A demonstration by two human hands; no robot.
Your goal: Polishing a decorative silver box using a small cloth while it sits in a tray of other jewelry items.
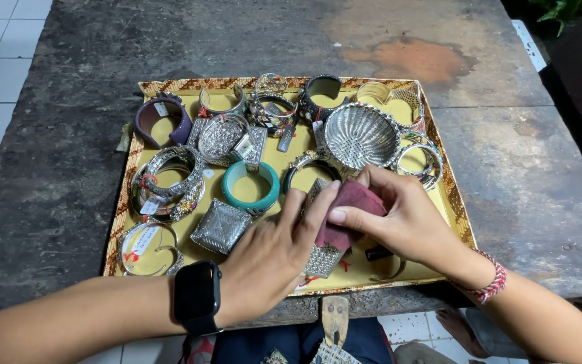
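In the lower centre of the frame the left hand [271, 253], a black smartwatch [197, 296] on its wrist, is closed around a wide silver filigree cuff bracelet [322, 257], its thumb and forefinger stretched up along the cuff's top edge, while the right hand [405, 219] pinches a folded maroon polishing cloth [351, 209] against the cuff's face, fingers pressed together on the fabric. The cuff sits just above the near edge of the shallow yellow tray with a patterned brown border [456, 202], which lies on a dark, weathered stone table [237, 40]. Crowded around the hands are a turquoise resin bangle [251, 187] just to the left, a square silver woven box-shaped piece [221, 227] at lower left, an oval silver ribbed dish [362, 135] directly above, a purple cuff [162, 119] at upper left, and stacked silver bangles with paper tags [166, 182] along the left side. The risk, as I judge it, lies in the crowding — a firm rub could push the cuff or cloth into the neighbouring bangle or dish and knock pieces together, scratching them. The grip near the tray's front edge is another weak point — if the left hand loosens, the cuff could slide off toward the person's lap, and the cloth might snag on the filigree.
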